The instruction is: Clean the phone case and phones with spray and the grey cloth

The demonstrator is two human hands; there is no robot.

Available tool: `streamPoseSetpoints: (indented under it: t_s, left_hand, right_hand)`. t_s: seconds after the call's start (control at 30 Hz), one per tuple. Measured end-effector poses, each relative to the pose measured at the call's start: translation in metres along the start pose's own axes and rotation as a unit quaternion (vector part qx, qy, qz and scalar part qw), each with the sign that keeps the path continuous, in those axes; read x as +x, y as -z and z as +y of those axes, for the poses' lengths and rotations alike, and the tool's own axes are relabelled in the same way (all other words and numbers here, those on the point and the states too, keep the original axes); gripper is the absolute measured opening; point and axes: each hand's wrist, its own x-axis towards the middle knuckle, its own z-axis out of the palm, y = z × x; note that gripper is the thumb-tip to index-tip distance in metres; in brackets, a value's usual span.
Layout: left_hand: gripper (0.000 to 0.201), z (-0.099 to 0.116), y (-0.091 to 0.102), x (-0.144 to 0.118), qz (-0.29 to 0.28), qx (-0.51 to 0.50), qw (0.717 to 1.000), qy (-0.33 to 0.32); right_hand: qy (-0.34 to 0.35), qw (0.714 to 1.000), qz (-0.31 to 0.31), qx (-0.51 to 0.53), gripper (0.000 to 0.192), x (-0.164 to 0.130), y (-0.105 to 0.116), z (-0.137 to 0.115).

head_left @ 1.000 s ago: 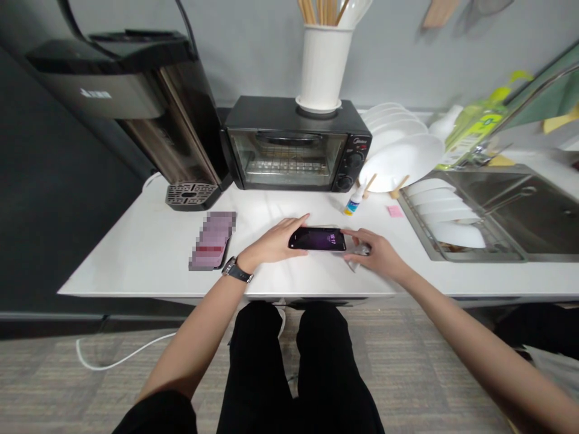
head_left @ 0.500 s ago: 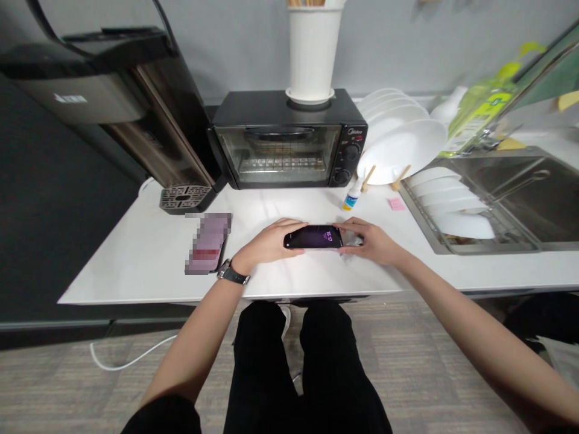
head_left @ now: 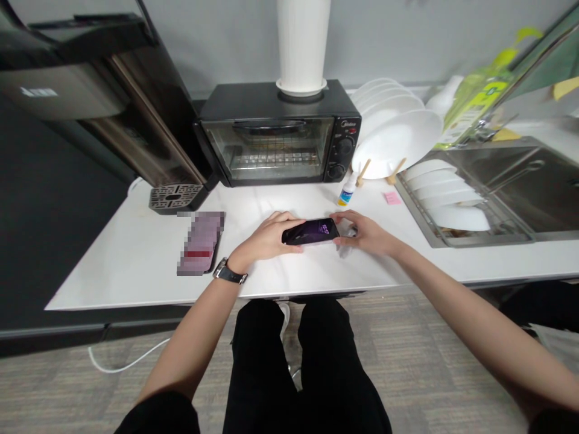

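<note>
A phone [head_left: 312, 231] with a lit dark purple screen reading 15:17 lies sideways between my two hands, just above or on the white counter [head_left: 289, 277]. My left hand [head_left: 272, 236] is closed round its left end, thumb on the near edge and fingers on the far edge. At the other end, my right hand [head_left: 362, 231] pinches the phone's right end. Under the right palm sits a crumpled clear or greyish piece [head_left: 346, 241], perhaps a cloth or film; its kind is unclear. Beyond the hands stands a small spray bottle [head_left: 347, 191] with yellow liquid.
A second phone [head_left: 199, 241], pixelated, lies on the left. Behind stand a black drinks machine [head_left: 176, 196], a toaster oven [head_left: 275, 150] bearing a white pot [head_left: 302, 48], and racked plates [head_left: 398, 144]. To the right are a pink note [head_left: 392, 198] and a sink [head_left: 520, 199] with dishes.
The view has shifted a little. The phone has tilted slightly, its right end raised away from me, and the right hand's grip has moved with it. Both hands still hold it.
</note>
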Motion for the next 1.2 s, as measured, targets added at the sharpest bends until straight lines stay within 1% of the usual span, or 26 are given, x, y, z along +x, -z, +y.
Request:
streamPoseSetpoints:
  t_s: [0.13, 0.3, 0.4, 0.5, 0.57, 0.67, 0.77, 0.8, 0.83, 0.9, 0.97, 1.07, 1.2]
  left_hand:
    - [0.067, -0.002, -0.002, 0.001, -0.003, -0.003, 1.000, 0.008]
    - [0.072, -0.009, -0.004, 0.002, -0.002, -0.010, 1.000, 0.011]
    - [0.072, -0.014, -0.005, 0.001, -0.003, -0.014, 1.000, 0.008]
    - [0.069, -0.016, -0.007, 0.000, 0.001, -0.014, 1.000, 0.005]
    - [0.069, -0.016, -0.010, -0.001, 0.011, -0.008, 1.000, 0.005]
    - [0.073, -0.015, -0.013, -0.004, 0.025, 0.002, 1.000, 0.007]
    - [0.091, -0.011, -0.018, -0.007, 0.033, 0.016, 0.999, 0.012]
    - [0.098, -0.009, -0.020, -0.007, 0.037, 0.024, 0.999, 0.016]
    - [0.104, -0.005, -0.021, -0.006, 0.042, 0.033, 0.998, 0.019]
    - [0.109, 0.003, -0.026, -0.003, 0.054, 0.055, 0.997, 0.022]
    - [0.106, 0.011, -0.030, 0.003, 0.061, 0.076, 0.995, 0.017]
    - [0.097, 0.022, -0.037, 0.013, 0.061, 0.094, 0.994, 0.007]
    - [0.089, 0.029, -0.040, 0.017, 0.067, 0.091, 0.994, 0.006]
  right_hand:
    - [-0.047, 0.998, -0.031, 0.003, 0.068, 0.008, 0.001, 0.000]
    - [-0.096, 0.992, -0.076, -0.019, 0.044, 0.021, 0.004, -0.010]
    - [-0.114, 0.990, -0.083, -0.028, 0.043, 0.029, 0.005, -0.014]
    - [-0.114, 0.991, -0.070, -0.024, 0.043, 0.028, 0.004, -0.014]
    - [-0.105, 0.994, -0.038, -0.019, 0.044, 0.018, 0.001, -0.012]
    - [-0.090, 0.994, 0.060, -0.016, 0.052, -0.008, -0.005, -0.010]
    - [-0.086, 0.979, 0.183, -0.022, 0.054, -0.031, -0.010, -0.014]
    - [-0.078, 0.974, 0.211, -0.028, 0.056, -0.035, -0.012, -0.016]
    - [-0.066, 0.971, 0.225, -0.038, 0.058, -0.036, -0.014, -0.019]
    - [-0.031, 0.975, 0.213, -0.060, 0.059, -0.033, -0.021, -0.025]
    - [-0.003, 0.982, 0.172, -0.078, 0.055, -0.027, -0.029, -0.029]
    - [0.007, 0.986, 0.136, -0.098, 0.052, -0.020, -0.040, -0.030]
    - [0.026, 0.983, 0.113, -0.141, 0.054, -0.028, -0.049, -0.031]
